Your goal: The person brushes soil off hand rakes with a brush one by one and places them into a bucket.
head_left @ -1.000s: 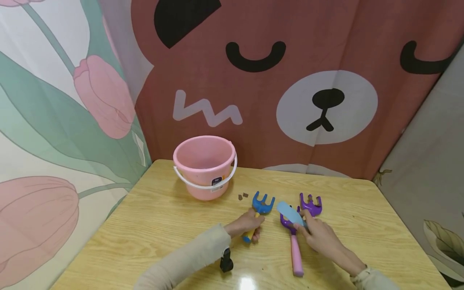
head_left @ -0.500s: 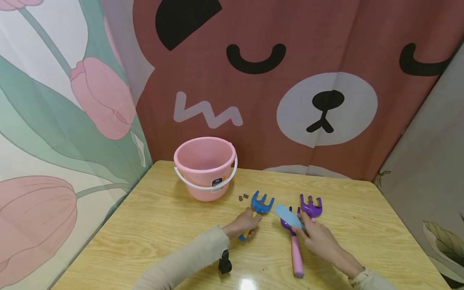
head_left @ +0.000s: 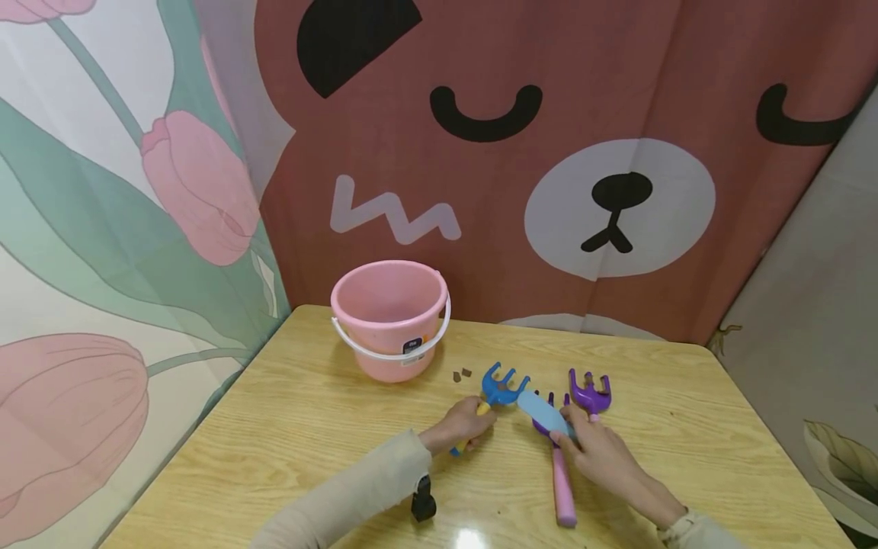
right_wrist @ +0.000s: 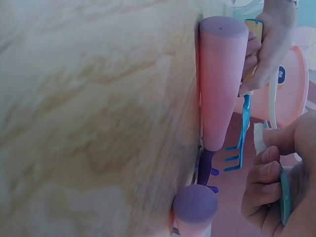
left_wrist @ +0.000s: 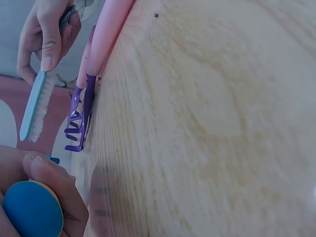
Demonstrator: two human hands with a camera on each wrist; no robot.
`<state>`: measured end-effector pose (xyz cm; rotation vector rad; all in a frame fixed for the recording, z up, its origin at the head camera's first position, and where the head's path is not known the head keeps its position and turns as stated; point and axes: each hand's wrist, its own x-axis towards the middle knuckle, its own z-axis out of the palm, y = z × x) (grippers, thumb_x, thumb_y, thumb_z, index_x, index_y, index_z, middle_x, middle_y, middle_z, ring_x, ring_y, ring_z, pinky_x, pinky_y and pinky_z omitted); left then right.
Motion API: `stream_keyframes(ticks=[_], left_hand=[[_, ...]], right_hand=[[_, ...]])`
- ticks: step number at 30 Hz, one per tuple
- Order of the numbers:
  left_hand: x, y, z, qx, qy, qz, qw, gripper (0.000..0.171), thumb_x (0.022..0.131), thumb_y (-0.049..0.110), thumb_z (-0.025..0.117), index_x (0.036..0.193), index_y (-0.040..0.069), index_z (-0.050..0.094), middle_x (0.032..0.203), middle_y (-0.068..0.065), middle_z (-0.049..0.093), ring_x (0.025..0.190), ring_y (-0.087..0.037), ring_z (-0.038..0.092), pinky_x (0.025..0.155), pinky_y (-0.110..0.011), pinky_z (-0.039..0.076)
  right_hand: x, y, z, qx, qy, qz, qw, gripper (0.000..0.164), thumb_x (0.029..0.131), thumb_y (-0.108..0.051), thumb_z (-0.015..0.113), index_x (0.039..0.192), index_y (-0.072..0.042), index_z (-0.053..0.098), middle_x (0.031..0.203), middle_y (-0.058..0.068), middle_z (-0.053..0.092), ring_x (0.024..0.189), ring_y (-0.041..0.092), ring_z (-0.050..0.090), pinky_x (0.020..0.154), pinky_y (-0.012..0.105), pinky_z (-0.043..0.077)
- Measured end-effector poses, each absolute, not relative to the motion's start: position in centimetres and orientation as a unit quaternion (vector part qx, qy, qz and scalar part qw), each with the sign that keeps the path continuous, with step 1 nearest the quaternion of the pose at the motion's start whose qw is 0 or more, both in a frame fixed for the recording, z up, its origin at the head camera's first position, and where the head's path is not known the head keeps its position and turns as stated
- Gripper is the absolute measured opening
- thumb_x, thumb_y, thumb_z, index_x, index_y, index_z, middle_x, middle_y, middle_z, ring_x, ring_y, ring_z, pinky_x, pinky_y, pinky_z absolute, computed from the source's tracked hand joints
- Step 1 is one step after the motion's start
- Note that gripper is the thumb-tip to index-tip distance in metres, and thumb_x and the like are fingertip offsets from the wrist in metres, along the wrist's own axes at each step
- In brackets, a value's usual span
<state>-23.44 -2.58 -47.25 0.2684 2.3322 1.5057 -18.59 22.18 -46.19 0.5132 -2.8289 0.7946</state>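
Observation:
My left hand (head_left: pixel 468 423) grips a small blue hand rake (head_left: pixel 504 394) by its yellow handle, tines pointing away from me. In my right hand (head_left: pixel 607 457) is a light-blue brush (head_left: pixel 540 412); its white bristles (left_wrist: pixel 42 111) face down toward the table in the left wrist view. The brush's tip meets the right edge of the blue rake's head in the head view. Below the brush lies a purple rake with a pink handle (head_left: pixel 564 488), its head partly hidden. A second purple rake (head_left: pixel 591 398) lies beyond my right hand, which covers its handle; brown bits cling to its tines.
A pink bucket (head_left: pixel 389 352) with a white handle stands at the back left of the wooden table (head_left: pixel 274 435). Brown crumbs (head_left: pixel 466 373) lie between it and the blue rake. A patterned curtain (head_left: pixel 480 191) hangs behind the table's far edge.
The blue rake has shifted slightly right and the brush slightly left, so the brush tip now meets the rake's head. Both grips are kept; the purple rakes and bucket stay put.

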Motion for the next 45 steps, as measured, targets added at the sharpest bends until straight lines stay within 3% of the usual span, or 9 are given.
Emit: stream_keyframes(ticks=[8, 15, 28, 35, 42, 45], left_hand=[[-23.6, -2.9, -47.0, 0.113, 0.832, 0.516, 0.168, 0.011, 0.100, 0.014, 0.055, 0.090, 0.008, 0.054, 0.053, -0.003, 0.044, 0.039, -0.013, 0.040, 0.034, -0.021, 0.036], [-23.5, -3.2, -47.0, 0.129, 0.837, 0.506, 0.164, 0.008, 0.099, 0.014, 0.056, 0.093, 0.009, 0.054, 0.053, -0.005, 0.046, 0.038, -0.013, 0.041, 0.034, -0.022, 0.036], [-23.0, -3.8, -46.4, 0.135, 0.841, 0.500, 0.158, 0.012, 0.100, 0.015, 0.057, 0.090, 0.009, 0.054, 0.052, -0.005, 0.047, 0.038, -0.013, 0.041, 0.034, -0.022, 0.035], [-22.8, -3.9, -46.4, 0.136, 0.842, 0.499, 0.155, 0.012, 0.100, 0.015, 0.056, 0.090, 0.010, 0.055, 0.052, -0.003, 0.046, 0.040, -0.013, 0.042, 0.035, -0.022, 0.036], [-22.6, -4.0, -46.3, 0.149, 0.837, 0.501, 0.161, 0.008, 0.101, 0.016, 0.055, 0.101, 0.008, 0.058, 0.051, -0.001, 0.045, 0.039, -0.013, 0.040, 0.034, -0.022, 0.035], [-22.5, -4.1, -46.3, 0.153, 0.834, 0.504, 0.163, 0.021, 0.101, 0.015, 0.055, 0.118, 0.004, 0.060, 0.050, -0.001, 0.044, 0.037, -0.013, 0.039, 0.033, -0.021, 0.034]], right_hand=[[-18.7, 22.1, -45.8, 0.184, -0.948, 0.246, 0.080, 0.027, 0.094, -0.023, 0.069, 0.116, -0.011, 0.059, 0.069, -0.008, 0.045, 0.056, 0.009, 0.040, 0.046, 0.024, 0.036], [-18.8, 21.9, -45.7, 0.183, -0.950, 0.240, 0.082, 0.039, 0.095, -0.031, 0.068, 0.125, -0.007, 0.059, 0.060, -0.010, 0.037, 0.052, 0.007, 0.035, 0.045, 0.024, 0.034], [-19.0, 21.3, -45.7, 0.188, -0.936, 0.276, 0.107, 0.030, 0.092, -0.015, 0.071, 0.116, -0.002, 0.059, 0.056, -0.012, 0.038, 0.044, 0.000, 0.030, 0.039, 0.020, 0.030], [-19.2, 20.8, -45.6, 0.197, -0.935, 0.271, 0.115, 0.028, 0.094, -0.019, 0.069, 0.116, -0.004, 0.060, 0.060, -0.013, 0.043, 0.046, 0.001, 0.034, 0.041, 0.021, 0.031], [-19.5, 20.4, -45.3, 0.195, -0.937, 0.266, 0.117, 0.030, 0.096, -0.025, 0.067, 0.119, -0.006, 0.061, 0.059, -0.014, 0.042, 0.046, 0.001, 0.034, 0.042, 0.023, 0.031], [-19.5, 20.3, -45.3, 0.197, -0.936, 0.266, 0.117, 0.029, 0.096, -0.025, 0.067, 0.117, -0.007, 0.061, 0.058, -0.014, 0.041, 0.046, 0.001, 0.034, 0.042, 0.023, 0.031]])
